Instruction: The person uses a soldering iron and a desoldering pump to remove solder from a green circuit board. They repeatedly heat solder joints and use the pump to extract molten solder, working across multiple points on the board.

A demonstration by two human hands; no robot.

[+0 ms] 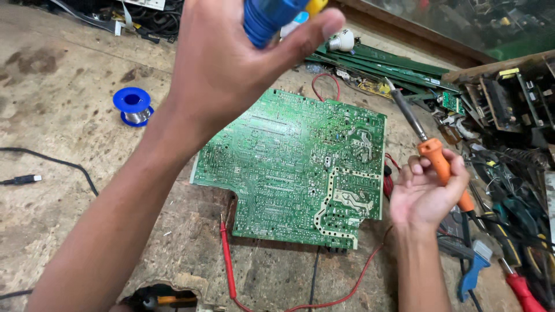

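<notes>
- Left hand [231, 63] raised close to the camera, fingers wrapped round a blue tube-shaped tool [269, 17] with a yellow end; lifted well clear of the bench, likely so its tip can be checked or reset.
- Right hand [425, 193] palm up, fingers curled round the orange grip of a soldering iron [425, 141]; the metal tip points up and away from the board, keeping the hot end off everything.
- Green circuit board [300, 167] lies flat, solder side up, between the two hands.
- Red probe lead [228, 266] rests at the board's near edge.
- Blue solder spool [133, 106] sits apart on the left.
</notes>
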